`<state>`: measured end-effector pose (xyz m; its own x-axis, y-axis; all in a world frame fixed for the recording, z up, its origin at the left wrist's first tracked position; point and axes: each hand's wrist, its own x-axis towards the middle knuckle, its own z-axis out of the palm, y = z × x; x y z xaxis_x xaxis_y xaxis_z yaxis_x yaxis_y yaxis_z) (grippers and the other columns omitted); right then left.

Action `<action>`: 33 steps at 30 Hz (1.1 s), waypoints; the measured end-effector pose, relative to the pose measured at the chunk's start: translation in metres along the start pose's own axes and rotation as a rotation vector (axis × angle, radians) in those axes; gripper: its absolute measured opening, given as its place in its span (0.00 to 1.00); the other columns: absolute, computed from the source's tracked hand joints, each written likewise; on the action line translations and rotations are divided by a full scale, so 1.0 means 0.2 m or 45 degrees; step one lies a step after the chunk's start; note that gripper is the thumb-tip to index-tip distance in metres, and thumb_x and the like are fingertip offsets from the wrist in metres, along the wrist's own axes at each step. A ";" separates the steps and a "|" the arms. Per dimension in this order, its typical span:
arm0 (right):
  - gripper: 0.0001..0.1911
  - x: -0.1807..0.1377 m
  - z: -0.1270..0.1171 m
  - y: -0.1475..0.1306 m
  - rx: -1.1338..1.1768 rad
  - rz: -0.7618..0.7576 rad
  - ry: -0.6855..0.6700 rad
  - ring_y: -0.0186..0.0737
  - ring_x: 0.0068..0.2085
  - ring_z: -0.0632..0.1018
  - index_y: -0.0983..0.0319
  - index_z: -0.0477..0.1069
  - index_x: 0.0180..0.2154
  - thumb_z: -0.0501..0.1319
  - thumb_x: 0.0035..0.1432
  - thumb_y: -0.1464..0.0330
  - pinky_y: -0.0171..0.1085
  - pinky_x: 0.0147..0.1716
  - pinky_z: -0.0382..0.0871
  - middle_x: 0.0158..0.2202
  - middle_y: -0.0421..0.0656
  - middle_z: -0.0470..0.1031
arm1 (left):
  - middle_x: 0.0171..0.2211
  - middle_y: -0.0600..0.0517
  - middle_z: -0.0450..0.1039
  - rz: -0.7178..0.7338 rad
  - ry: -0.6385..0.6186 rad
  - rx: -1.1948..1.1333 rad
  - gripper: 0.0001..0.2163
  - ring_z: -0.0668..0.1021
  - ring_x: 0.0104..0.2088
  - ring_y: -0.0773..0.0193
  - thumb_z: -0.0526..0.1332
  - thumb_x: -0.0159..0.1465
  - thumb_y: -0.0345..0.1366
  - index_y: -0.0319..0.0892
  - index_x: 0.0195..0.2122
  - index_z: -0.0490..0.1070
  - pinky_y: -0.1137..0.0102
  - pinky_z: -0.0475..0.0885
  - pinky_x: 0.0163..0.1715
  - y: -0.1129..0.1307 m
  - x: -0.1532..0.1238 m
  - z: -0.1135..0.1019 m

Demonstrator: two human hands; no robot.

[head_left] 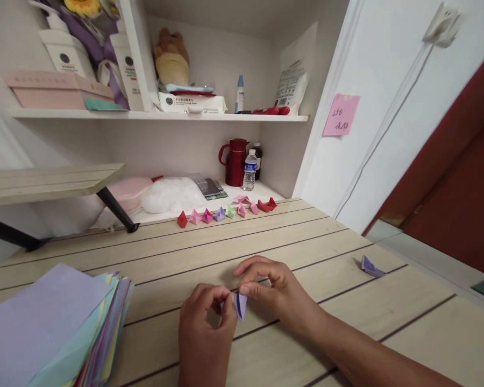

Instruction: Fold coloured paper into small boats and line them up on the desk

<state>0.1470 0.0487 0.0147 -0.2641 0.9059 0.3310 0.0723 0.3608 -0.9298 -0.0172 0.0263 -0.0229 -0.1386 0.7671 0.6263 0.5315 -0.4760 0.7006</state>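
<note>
Both hands pinch one small purple folded paper at six o'clock on the wooden table. The left hand is closed on its left edge and the right hand grips its top between thumb and forefinger. The crease likely comes out sharpest with fingertips close to the fold and edges aligned. At twelve o'clock stands a row of about ten folded paper figures, at three o'clock one purple folded piece, and at eight o'clock one stack of coloured sheets.

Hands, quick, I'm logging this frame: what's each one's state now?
Left hand: closed, fingertips pinching the small purple folded paper.
Right hand: closed, pinching the same paper from its other side.
</note>
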 end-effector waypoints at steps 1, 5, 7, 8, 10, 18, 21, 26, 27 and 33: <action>0.06 0.00 0.00 0.00 0.020 0.009 0.015 0.44 0.44 0.77 0.59 0.78 0.28 0.68 0.56 0.65 0.41 0.47 0.68 0.40 0.44 0.79 | 0.25 0.57 0.70 -0.007 0.031 -0.003 0.04 0.75 0.25 0.67 0.61 0.58 0.32 0.47 0.26 0.71 0.72 0.70 0.29 -0.01 0.00 0.00; 0.08 0.01 0.01 0.02 0.118 0.100 -0.021 0.42 0.39 0.77 0.61 0.75 0.30 0.66 0.59 0.64 0.40 0.42 0.69 0.34 0.43 0.79 | 0.37 0.50 0.75 -0.080 0.181 0.023 0.04 0.79 0.39 0.60 0.63 0.55 0.36 0.48 0.25 0.75 0.67 0.74 0.41 -0.05 -0.01 0.02; 0.08 0.01 0.02 0.04 0.128 0.125 -0.056 0.41 0.38 0.77 0.61 0.74 0.31 0.64 0.61 0.64 0.39 0.41 0.69 0.34 0.43 0.79 | 0.45 0.47 0.76 -0.173 0.191 -0.001 0.05 0.79 0.45 0.56 0.63 0.55 0.38 0.48 0.24 0.76 0.63 0.74 0.45 -0.06 -0.02 0.04; 0.08 0.00 0.02 0.04 0.119 0.124 -0.068 0.41 0.38 0.77 0.61 0.73 0.31 0.63 0.61 0.64 0.39 0.41 0.68 0.35 0.43 0.79 | 0.47 0.47 0.77 -0.238 0.164 -0.032 0.06 0.79 0.46 0.55 0.63 0.55 0.39 0.48 0.24 0.76 0.62 0.74 0.47 -0.07 -0.02 0.04; 0.08 0.00 0.02 0.04 0.074 0.104 -0.081 0.41 0.38 0.77 0.61 0.71 0.32 0.62 0.63 0.65 0.39 0.41 0.68 0.35 0.43 0.79 | 0.46 0.47 0.79 -0.398 0.071 -0.123 0.07 0.80 0.45 0.54 0.62 0.57 0.41 0.48 0.26 0.77 0.61 0.74 0.47 -0.06 -0.03 0.04; 0.09 -0.01 0.04 0.03 -0.137 0.096 -0.056 0.37 0.31 0.73 0.60 0.66 0.32 0.57 0.66 0.66 0.34 0.32 0.64 0.28 0.38 0.74 | 0.28 0.50 0.81 -0.830 -0.165 -0.274 0.13 0.81 0.29 0.59 0.66 0.55 0.46 0.43 0.33 0.80 0.69 0.73 0.33 0.06 0.02 -0.05; 0.09 -0.01 0.04 0.03 -0.102 0.110 -0.061 0.36 0.30 0.73 0.60 0.65 0.33 0.56 0.67 0.65 0.33 0.32 0.64 0.28 0.38 0.74 | 0.19 0.54 0.76 -0.919 -0.100 -0.299 0.12 0.78 0.24 0.63 0.66 0.54 0.46 0.42 0.30 0.80 0.72 0.69 0.26 0.12 0.03 -0.04; 0.11 -0.01 0.04 0.04 0.051 0.154 -0.110 0.34 0.31 0.69 0.61 0.65 0.34 0.57 0.67 0.61 0.34 0.33 0.61 0.28 0.37 0.68 | 0.15 0.56 0.72 -0.960 -0.040 -0.282 0.11 0.75 0.21 0.65 0.66 0.53 0.45 0.42 0.28 0.79 0.74 0.64 0.24 0.15 0.04 -0.04; 0.10 -0.01 0.04 0.04 0.128 0.163 -0.146 0.34 0.32 0.69 0.60 0.65 0.37 0.58 0.66 0.60 0.34 0.34 0.62 0.29 0.37 0.68 | 0.15 0.56 0.72 -0.963 -0.034 -0.282 0.11 0.75 0.21 0.64 0.66 0.53 0.45 0.42 0.29 0.79 0.74 0.64 0.24 0.15 0.04 -0.04; 0.34 -0.02 0.03 0.02 0.199 0.164 -0.370 0.36 0.39 0.71 0.52 0.63 0.57 0.71 0.51 0.66 0.36 0.39 0.64 0.40 0.38 0.68 | 0.19 0.55 0.74 -0.949 -0.064 -0.308 0.14 0.76 0.23 0.63 0.66 0.54 0.46 0.41 0.33 0.80 0.72 0.66 0.26 0.11 0.05 -0.07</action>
<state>0.1422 0.0453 0.0079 -0.5268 0.8326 0.1709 -0.0191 0.1895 -0.9817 -0.0185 0.0177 0.0026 -0.3464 0.9367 -0.0505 0.1158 0.0961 0.9886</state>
